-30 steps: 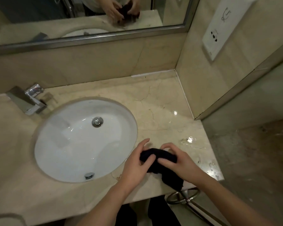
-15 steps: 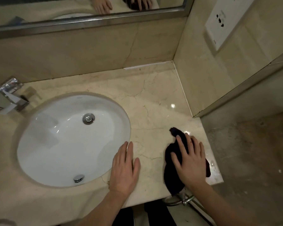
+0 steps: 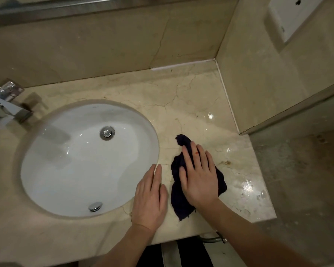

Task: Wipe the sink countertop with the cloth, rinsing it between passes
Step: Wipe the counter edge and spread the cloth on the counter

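A dark navy cloth (image 3: 178,201) lies spread on the beige marble countertop (image 3: 191,105), right of the white oval sink basin (image 3: 69,162). My right hand (image 3: 198,176) presses flat on the cloth with straight fingers, covering its middle. My left hand (image 3: 150,197) rests flat on the counter at the basin's right rim, just left of the cloth and apart from it. A chrome faucet (image 3: 6,105) stands at the far left, with no water running.
Water patches glisten on the counter's right end (image 3: 247,187). Tiled walls close the back and the right corner (image 3: 216,60). A mirror frame (image 3: 85,8) runs along the top. The counter's front edge drops off near my forearms; a metal fitting (image 3: 216,238) sits below it.
Both hands held the bunched cloth a second ago. Then the cloth was laid flat under my right hand, my left hand went to the counter, and the cloth has since slid leftward toward the basin.
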Demonstrator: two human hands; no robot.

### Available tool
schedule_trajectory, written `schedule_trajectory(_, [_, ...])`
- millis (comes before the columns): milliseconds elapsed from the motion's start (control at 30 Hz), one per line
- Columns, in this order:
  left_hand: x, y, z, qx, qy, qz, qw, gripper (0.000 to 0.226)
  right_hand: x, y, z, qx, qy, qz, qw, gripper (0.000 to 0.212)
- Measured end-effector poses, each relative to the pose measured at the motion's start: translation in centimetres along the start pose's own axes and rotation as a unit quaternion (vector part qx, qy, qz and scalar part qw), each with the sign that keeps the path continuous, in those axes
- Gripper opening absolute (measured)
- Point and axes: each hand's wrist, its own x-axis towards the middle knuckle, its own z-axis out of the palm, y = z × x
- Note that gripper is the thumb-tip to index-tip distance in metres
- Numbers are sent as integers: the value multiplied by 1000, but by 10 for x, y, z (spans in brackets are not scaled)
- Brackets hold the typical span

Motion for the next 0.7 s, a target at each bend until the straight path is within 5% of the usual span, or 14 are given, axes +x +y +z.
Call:
schedule_trajectory(233, [-1, 0, -1, -4, 4, 0, 1000, 56, -6, 9, -6, 34, -14, -44, 998, 73])
schedule_trajectory(700, [-2, -1, -2, -16, 2, -9, 1000, 56, -64, 39, -4, -42, -27, -119, 992, 58])
